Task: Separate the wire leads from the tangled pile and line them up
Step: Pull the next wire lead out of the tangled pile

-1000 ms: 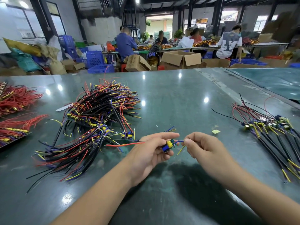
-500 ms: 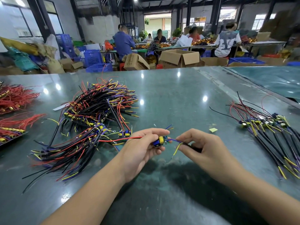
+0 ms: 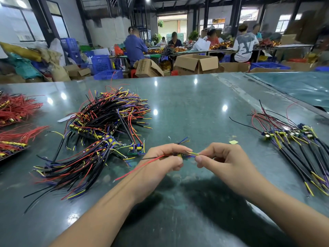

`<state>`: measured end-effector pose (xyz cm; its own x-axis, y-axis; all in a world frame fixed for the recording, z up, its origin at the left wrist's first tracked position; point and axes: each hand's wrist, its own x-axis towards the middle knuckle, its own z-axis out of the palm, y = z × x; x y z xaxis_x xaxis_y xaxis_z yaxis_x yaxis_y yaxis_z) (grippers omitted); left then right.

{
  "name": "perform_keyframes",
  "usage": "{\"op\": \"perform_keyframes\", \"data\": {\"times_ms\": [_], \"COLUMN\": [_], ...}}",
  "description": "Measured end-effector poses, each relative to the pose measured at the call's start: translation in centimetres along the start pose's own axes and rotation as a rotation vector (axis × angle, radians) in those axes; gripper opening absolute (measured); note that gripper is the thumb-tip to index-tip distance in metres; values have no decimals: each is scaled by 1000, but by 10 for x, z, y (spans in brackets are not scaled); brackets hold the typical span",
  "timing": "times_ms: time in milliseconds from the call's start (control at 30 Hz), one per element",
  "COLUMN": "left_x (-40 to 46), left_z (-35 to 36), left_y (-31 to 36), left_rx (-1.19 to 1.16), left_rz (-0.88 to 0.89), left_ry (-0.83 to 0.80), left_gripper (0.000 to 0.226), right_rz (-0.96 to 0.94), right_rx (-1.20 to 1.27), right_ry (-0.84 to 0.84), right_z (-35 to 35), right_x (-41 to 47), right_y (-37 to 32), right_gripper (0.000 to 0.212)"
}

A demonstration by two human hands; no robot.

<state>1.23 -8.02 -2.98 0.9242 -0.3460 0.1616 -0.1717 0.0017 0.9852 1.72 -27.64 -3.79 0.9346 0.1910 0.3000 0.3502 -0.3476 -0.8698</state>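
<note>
Green table (image 3: 195, 104) — hands apparently pinch wire lead (image 3: 185, 155).

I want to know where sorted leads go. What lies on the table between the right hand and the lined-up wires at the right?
In the head view, only a small yellow scrap lies between the right hand and the lined-up wires; otherwise the table is bare.

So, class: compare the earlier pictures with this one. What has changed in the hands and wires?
The right hand has closed in and now pinches the yellow lead close to the left hand, which keeps gripping the small board. The tangled pile and lined-up leads stayed put.
</note>
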Motion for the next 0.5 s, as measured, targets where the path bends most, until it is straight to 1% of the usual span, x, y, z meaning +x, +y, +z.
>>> {"op": "perform_keyframes", "data": {"times_ms": [67,133,167,233,267,400,500], "left_x": [-2,-1,0,1,1,-2,-2], "left_z": [2,5,6,7,6,1,-1], "left_y": [1,0,0,2,2,4,5], "left_rx": [75,93,76,28,3,-120,-145], "left_rz": [29,45,55,49,34,-50,-110], "left_ry": [7,104,148,177,171,119,59], "left_gripper": [23,22,19,6,3,6,5], "right_rz": [7,7,5,-5,-15,-60,-63], "right_rx": [3,16,20,22,25,31,98], "right_ry": [1,-10,-15,-29,-41,-116,-207], "right_z": [0,0,1,2,2,0,-2], "right_x": [-1,-2,-2,-3,-3,-4,-4], "right_y": [-1,-2,-3,-3,-4,-10,-15], "right_gripper": [7,7,7,8,8,14,13]}}
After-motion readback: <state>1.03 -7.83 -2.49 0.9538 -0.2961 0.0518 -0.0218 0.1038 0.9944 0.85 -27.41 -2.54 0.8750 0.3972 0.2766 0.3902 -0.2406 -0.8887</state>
